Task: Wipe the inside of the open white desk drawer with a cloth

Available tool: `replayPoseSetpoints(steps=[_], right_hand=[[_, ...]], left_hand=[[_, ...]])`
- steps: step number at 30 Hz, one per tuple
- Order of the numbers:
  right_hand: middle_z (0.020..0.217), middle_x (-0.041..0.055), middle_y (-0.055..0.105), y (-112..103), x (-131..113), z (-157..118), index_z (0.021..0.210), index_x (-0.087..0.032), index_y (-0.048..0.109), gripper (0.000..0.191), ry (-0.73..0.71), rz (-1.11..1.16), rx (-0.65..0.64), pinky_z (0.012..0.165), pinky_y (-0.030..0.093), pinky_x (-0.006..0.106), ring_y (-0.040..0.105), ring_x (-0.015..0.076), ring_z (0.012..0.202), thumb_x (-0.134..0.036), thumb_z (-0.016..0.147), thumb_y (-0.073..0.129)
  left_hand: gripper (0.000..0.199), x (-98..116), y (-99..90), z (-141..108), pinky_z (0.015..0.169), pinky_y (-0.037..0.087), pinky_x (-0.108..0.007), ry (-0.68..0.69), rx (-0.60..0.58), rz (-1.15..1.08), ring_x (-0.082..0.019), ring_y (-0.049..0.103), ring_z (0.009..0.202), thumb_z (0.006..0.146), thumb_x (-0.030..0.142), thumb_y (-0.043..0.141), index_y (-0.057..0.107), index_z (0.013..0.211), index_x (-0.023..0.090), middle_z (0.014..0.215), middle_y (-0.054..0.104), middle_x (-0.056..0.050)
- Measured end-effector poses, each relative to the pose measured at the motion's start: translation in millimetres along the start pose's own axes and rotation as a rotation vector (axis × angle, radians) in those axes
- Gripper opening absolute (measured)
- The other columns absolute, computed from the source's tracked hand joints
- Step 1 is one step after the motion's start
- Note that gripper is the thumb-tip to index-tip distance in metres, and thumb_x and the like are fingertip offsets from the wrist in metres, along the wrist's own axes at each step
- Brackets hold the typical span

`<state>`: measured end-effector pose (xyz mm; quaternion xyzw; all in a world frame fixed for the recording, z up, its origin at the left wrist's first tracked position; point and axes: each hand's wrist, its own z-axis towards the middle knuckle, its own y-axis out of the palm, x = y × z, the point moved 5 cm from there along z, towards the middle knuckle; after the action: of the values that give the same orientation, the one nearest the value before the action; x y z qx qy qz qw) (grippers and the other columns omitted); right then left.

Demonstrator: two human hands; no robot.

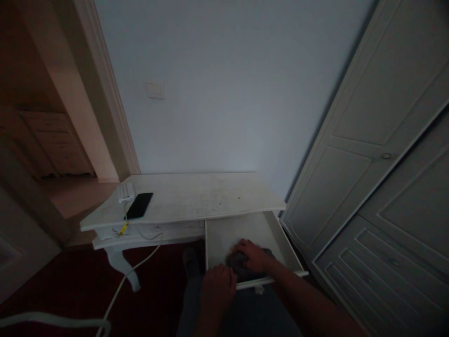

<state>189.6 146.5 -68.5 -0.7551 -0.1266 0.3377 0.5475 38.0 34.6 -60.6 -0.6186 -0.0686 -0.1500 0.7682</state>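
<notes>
A dark grey cloth-like bundle (242,267) lies at the front of the pulled-out white drawer (286,241). My right hand (253,255) rests over it with curled fingers gripping its top. At the bundle's left end, by the drawer's front edge, my left hand (220,280) is closed, its fingertips pinched on the bundle's edge. The bundle's far right part shows beyond my right hand; the rest of it is hidden under the palm.
On the white table (196,194) lie a black phone (139,206) and a white power strip (125,192). A pale cable (121,283) hangs at the left. A grey wardrobe (354,173) stands close on the right, and a doorway opens at the left.
</notes>
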Motion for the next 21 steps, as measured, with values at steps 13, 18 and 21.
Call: replayPoseSetpoints(steps=[13,18,21], right_hand=[[0.148,0.0098,0.051,30,-48,25,0.146,-0.039,0.059,0.065,-0.106,-0.036,0.026,0.098,0.051,0.051,0.054,0.0371,0.125,-0.045,0.083,0.076],[0.147,0.0069,0.051,9,-4,-4,0.142,-0.043,0.06,0.067,0.03,-0.095,0.071,0.094,0.053,0.049,0.056,0.036,0.123,-0.049,0.079,0.081],[0.149,0.0112,0.049,-11,34,-14,0.147,-0.036,0.057,0.059,0.197,-0.087,0.173,0.094,0.052,0.047,0.055,0.0361,0.125,-0.042,0.09,0.07]], left_hand=[[0.035,1,-8.2,0,0.08,0.048,-0.033,-0.014,-0.034,0.124,-0.022,0.074,0.09,0.105,0.024,0.042,0.076,0.095,0.02,0.097,0.08,-0.008],[0.04,-2,-5.9,1,0.079,0.046,-0.032,0.012,-0.052,0.128,-0.02,0.073,0.087,0.107,0.028,0.038,0.075,0.093,0.021,0.093,0.079,-0.006],[0.044,-1,-3.8,2,0.08,0.046,-0.033,0.048,-0.064,0.127,-0.02,0.072,0.088,0.109,0.03,0.035,0.075,0.093,0.02,0.092,0.077,-0.007]])
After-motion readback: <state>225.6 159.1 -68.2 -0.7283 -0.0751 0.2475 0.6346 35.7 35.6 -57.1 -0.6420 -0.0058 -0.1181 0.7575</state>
